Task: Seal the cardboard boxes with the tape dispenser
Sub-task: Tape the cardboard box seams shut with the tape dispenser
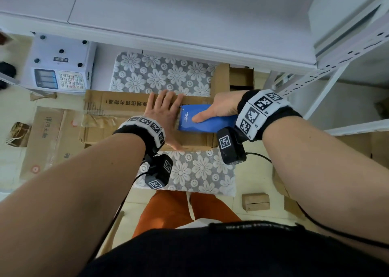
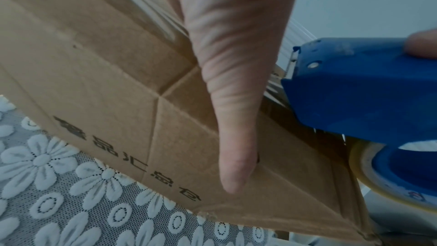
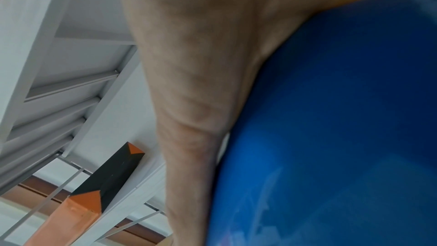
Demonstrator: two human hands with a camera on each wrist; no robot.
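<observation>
The brown cardboard box [image 1: 130, 116] lies on the flower-patterned lace cloth [image 1: 195, 171], where the left hand [image 1: 163, 116] presses flat, fingers spread, on its top flaps while the right hand [image 1: 219, 108] is clamped round the blue plastic tape dispenser [image 1: 206, 121] resting on the box just beside it. If the flat hand eases off, the flaps may spring apart and the tape could wrinkle or miss the seam. The seam itself, the tape's stuck end and the cutter edge are hidden under hands and dispenser, and the right wrist view is blurred.

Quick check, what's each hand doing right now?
Left hand: open, fingers flat, pressing down on the cardboard box.
Right hand: closed around the blue tape dispenser, held against the box top.
</observation>
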